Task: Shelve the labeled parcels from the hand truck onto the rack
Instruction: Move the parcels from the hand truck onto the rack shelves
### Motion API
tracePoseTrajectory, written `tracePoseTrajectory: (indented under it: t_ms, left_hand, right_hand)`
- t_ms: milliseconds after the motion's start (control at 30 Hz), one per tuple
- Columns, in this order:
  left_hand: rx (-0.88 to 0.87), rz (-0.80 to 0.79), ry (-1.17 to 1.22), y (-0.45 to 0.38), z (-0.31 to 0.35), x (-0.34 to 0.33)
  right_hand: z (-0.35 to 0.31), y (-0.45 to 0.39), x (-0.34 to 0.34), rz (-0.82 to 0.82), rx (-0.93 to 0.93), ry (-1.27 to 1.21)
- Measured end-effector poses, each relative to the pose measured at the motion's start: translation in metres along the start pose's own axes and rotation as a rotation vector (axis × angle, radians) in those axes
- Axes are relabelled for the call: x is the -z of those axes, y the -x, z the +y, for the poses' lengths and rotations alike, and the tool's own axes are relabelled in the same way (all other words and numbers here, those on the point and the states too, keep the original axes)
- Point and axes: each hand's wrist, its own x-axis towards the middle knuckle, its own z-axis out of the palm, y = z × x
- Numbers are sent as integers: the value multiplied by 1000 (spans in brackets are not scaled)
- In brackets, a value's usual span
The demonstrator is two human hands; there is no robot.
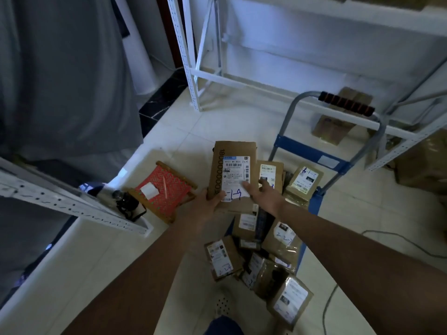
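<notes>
My left hand [210, 201] gripped the lower left corner of a tall brown parcel [233, 175], fingers curled under its edge and thumb lying on the front by the shipping label [236, 178]. The parcel stood nearly upright, held above the pile. Blue handwriting sat at the label's bottom; it looked like "1-9" seen upside down, though the blur made that uncertain.

My right hand [264, 193] was flat and spread, fingers straight, fingertips touching the lower right part of the label. It held nothing.

Below both forearms, the remaining parcels [266, 259] lay heaped on the blue deck of the hand truck [312, 153]. Most showed white labels with blue marker numbers. One parcel [304, 180] leaned near the truck's right upright, beside another [269, 174] just behind my right hand. The truck's grey handle with its black and red grip [346, 103] rose at the far end.

The white rack [302, 90] stood beyond the truck, with a cardboard box [335, 122] on the floor under its lower beam. A second rack beam [70, 201] crossed at left. A small stool with a red woven seat [167, 188] stood on the tiled floor [217, 122] left of the held parcel, carrying a white pad and a pen.
</notes>
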Motion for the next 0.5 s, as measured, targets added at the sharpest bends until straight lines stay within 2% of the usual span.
tracePoseTrajectory:
  t_ms: [233, 500]
  left_hand:
    - [-137, 10, 59, 48, 77, 53]
    - [-244, 22, 153, 122, 96, 83]
  right_hand:
    - [-82, 38, -8, 24, 134, -154]
    - [-117, 91, -18, 8, 284, -99]
